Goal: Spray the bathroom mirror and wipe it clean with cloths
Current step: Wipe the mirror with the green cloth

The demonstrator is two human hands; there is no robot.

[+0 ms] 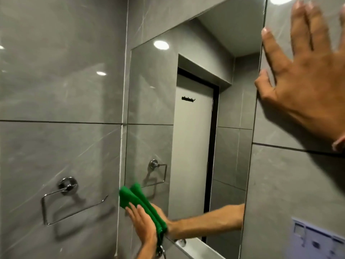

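The right forearm runs off the right edge of the picture, and the left forearm leaves at the bottom edge, so only the hands and a bit of wrist show. A pale blue-white panel [317,240] on the tile well below the right hand is cut by the corner and too blurred to read. A small metal fitting [162,251] hangs just under the left hand, partly hidden by the cloth; what it is cannot be told.

The right hand [306,75] is spread wide and flat, holding nothing, its fingers pointing up on the grey tile wall [56,71] just beside the mirror's right edge; the thumb tip and the forefinger tip reach onto that edge. It is somewhat motion-blurred.

The left hand [143,225] is open and flat too, fingers together, pressing a folded green cloth [138,200] against the mirror [196,128] at its lower left corner. The cloth sticks out above and to the left of the fingertips, right at the glass's edge (its reflection meets it there, along with a reflected forearm).

A chrome towel ring [69,199] is on the tile to the left of the left hand, near it but apart.
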